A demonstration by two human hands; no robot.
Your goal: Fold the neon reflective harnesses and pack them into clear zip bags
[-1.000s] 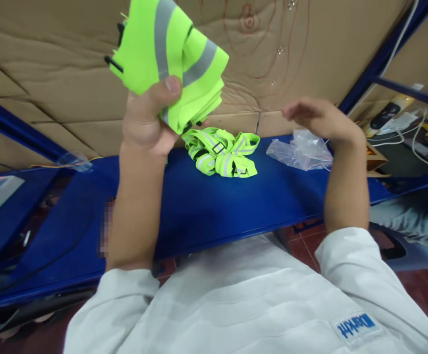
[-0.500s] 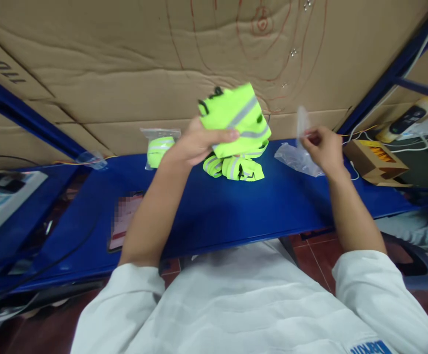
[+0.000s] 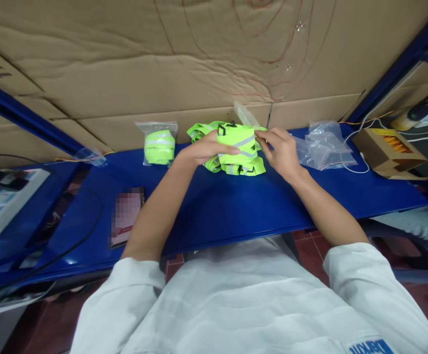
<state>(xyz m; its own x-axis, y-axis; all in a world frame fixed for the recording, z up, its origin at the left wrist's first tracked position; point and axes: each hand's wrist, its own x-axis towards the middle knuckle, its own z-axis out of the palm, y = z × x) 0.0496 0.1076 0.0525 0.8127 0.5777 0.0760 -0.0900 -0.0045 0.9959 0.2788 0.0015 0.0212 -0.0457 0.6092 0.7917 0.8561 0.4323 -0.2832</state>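
Note:
My left hand point(image 3: 204, 147) is closed on a folded neon-yellow reflective strap bundle point(image 3: 241, 135) with grey stripes and black buckles, thumb across its front. At the bundle's right edge, my right hand point(image 3: 282, 151) pinches a clear plastic bag point(image 3: 246, 115), part of which sticks up behind the bundle. Whether the bundle is inside the bag or only against it, I cannot tell. Below and behind are more loose yellow reflective straps point(image 3: 232, 169) on the blue table point(image 3: 236, 211), partly hidden by my left hand.
A bagged yellow strap bundle point(image 3: 159, 147) lies left of my hands. Several empty clear bags point(image 3: 324, 147) lie to the right, near an open cardboard box point(image 3: 391, 152). A phone-like device point(image 3: 125, 216) rests by my left forearm. A cardboard wall point(image 3: 125, 88) stands behind the table.
My left hand has lowered the bundle towards the table. My right hand has moved left from the pile of bags, bringing one clear bag to the bundle.

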